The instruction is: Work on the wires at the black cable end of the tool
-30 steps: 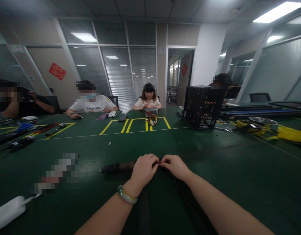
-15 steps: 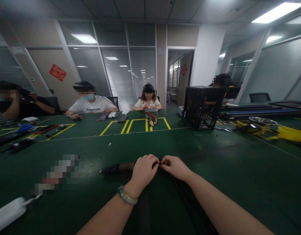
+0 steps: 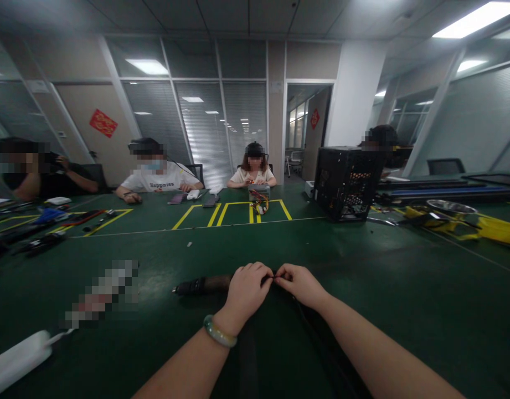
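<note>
A dark electric screwdriver lies across the green table, its tip pointing left. Over its rear end my left hand is closed, hiding that part of the tool; a bangle circles this wrist. Close beside it, nearly touching fingertip to fingertip, my right hand pinches a thin dark piece at the tool's back end, seemingly its cord. A black cord runs from under the right hand toward me and fades into the dark table surface.
At left lies a white power strip with a blurred patch beyond it. Across the table stand a black computer case and a power supply with coloured wires. Tools lie far left, a yellow item far right. Several people sit opposite.
Both hands hold nearly the same pose at the screwdriver's rear end. The whole view has shifted slightly to the right.
</note>
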`<state>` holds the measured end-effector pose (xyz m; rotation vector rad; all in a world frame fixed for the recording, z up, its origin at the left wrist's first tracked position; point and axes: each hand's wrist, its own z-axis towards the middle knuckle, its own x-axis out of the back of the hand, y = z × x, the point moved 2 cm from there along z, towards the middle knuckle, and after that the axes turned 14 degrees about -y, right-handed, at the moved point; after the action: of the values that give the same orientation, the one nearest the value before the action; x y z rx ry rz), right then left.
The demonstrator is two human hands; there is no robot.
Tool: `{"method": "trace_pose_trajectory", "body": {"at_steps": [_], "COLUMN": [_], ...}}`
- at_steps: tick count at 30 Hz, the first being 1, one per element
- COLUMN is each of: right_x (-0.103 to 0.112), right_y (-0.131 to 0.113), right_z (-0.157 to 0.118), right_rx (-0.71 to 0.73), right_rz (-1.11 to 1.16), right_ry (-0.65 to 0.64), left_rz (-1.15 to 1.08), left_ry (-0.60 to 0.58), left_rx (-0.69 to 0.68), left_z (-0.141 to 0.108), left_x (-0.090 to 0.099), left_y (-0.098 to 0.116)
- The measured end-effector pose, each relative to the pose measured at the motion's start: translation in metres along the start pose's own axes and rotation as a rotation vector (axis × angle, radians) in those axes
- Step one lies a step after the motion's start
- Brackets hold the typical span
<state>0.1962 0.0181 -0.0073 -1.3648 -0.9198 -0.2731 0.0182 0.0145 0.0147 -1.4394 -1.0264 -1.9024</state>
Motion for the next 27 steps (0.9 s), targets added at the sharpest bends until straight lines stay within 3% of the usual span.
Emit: {"method": "trace_pose_trajectory", "body": {"at_steps": [13, 27], "right_x": [-0.0044, -0.0047], "right_y": [0.0058, 0.0046], "right_z": [0.0045, 0.0042], "right_rx": [0.015, -0.036], "right_rz": [0.075, 0.135], "right_ry": [0.012, 0.034], "left_rz": [0.004, 0.005], "left_ry": [-0.025, 0.106], "left_rx": [0.008, -0.069], "left_z": [0.0, 0.0001], "left_x": [-0.0018, -0.0033], "left_y": [-0.0038, -0.0028]}}
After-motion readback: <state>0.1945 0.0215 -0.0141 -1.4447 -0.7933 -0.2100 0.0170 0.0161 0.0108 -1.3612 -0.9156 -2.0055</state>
